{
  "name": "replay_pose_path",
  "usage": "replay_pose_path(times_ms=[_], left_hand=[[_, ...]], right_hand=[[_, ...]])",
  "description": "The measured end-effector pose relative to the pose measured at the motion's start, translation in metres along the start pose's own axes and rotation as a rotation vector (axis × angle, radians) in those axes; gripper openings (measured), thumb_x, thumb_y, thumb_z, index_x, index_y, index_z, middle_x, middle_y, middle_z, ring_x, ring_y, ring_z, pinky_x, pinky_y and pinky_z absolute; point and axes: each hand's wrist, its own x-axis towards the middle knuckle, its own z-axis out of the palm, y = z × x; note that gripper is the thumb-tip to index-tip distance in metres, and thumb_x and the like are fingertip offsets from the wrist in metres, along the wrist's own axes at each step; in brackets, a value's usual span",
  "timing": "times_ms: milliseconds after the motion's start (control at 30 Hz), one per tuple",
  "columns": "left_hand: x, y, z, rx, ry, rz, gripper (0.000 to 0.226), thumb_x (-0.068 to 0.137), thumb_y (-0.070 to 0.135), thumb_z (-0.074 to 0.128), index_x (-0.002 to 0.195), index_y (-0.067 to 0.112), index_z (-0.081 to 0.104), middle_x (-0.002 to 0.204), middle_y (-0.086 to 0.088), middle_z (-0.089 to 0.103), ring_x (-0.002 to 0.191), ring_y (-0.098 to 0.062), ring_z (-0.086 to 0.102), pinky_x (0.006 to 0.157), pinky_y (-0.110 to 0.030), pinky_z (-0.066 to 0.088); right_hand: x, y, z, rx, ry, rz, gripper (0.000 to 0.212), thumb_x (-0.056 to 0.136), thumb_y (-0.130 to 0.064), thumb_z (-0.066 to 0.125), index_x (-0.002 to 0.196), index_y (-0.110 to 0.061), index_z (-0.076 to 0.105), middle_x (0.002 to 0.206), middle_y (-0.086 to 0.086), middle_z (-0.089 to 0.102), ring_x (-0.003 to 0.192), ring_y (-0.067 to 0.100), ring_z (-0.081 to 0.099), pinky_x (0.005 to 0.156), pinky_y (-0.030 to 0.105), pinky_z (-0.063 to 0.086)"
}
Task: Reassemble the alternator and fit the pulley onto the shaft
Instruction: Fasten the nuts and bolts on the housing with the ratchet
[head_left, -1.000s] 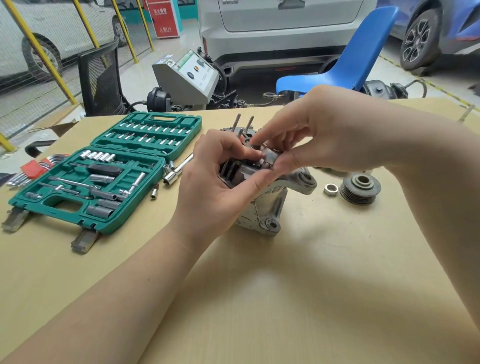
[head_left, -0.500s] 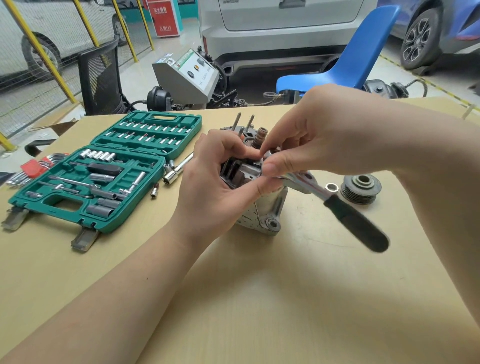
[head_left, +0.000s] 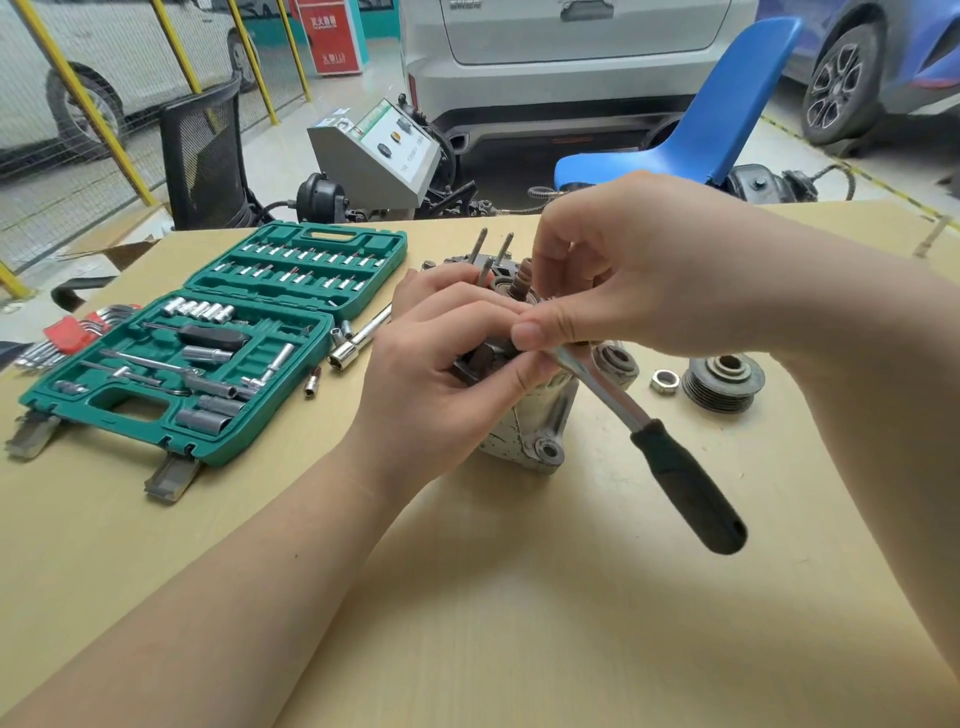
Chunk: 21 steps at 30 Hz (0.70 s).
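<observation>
bare table (head_left: 519, 597) near front, ratchet handle (head_left: 685, 483) jutting (right side), socket case (head_left: 208, 364) left

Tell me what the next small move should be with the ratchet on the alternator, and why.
Probably swing the ratchet handle to run down the fastener under its head. The right hand pinches the ratchet's head against the alternator, the left hand grips the housing, and the handle hangs free. The pulley and nut lie on the table, so fitting them likely comes later.
</observation>
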Motion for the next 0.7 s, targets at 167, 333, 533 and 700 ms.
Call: replay_pose_path(times_ms=[167,333,533,700], left_hand=[[0.001,0.006,0.001,-0.002,0.002,0.028,0.017,0.091,0.015,0.088,0.089,0.025,0.074,0.097,0.007,0.071,0.097,-0.031,0.065,0.111,-0.056,0.044],[-0.002,0.0,0.005,-0.007,0.03,-0.009,0.016,0.092,0.022,0.087,0.084,0.01,0.081,0.097,0.0,0.076,0.101,-0.03,0.066,0.109,-0.053,0.046],[-0.002,-0.003,0.004,-0.006,0.045,-0.017,0.014,0.085,0.013,0.095,0.085,0.008,0.082,0.098,-0.002,0.079,0.099,-0.033,0.071,0.11,-0.054,0.046],[-0.002,-0.001,0.002,-0.003,0.051,-0.008,0.023,0.09,0.028,0.091,0.088,0.007,0.081,0.098,0.001,0.079,0.1,-0.024,0.07,0.11,-0.053,0.048]], right_hand=[[-0.003,-0.003,-0.002,-0.049,-0.009,0.002,0.045,0.068,-0.074,0.063,0.071,-0.03,0.063,0.073,-0.026,0.066,0.064,0.004,0.06,0.053,0.03,0.045],[-0.007,-0.002,-0.006,-0.141,-0.067,0.02,0.05,0.062,-0.08,0.064,0.078,-0.033,0.063,0.072,-0.017,0.065,0.068,0.001,0.061,0.061,0.032,0.053],[-0.011,-0.002,-0.007,-0.171,-0.098,-0.013,0.053,0.06,-0.079,0.058,0.088,-0.035,0.067,0.073,-0.017,0.065,0.068,0.0,0.06,0.062,0.033,0.053],[-0.008,0.003,-0.004,-0.182,-0.035,-0.079,0.034,0.078,-0.062,0.072,0.102,-0.039,0.074,0.078,-0.018,0.065,0.073,0.0,0.06,0.061,0.026,0.049]])
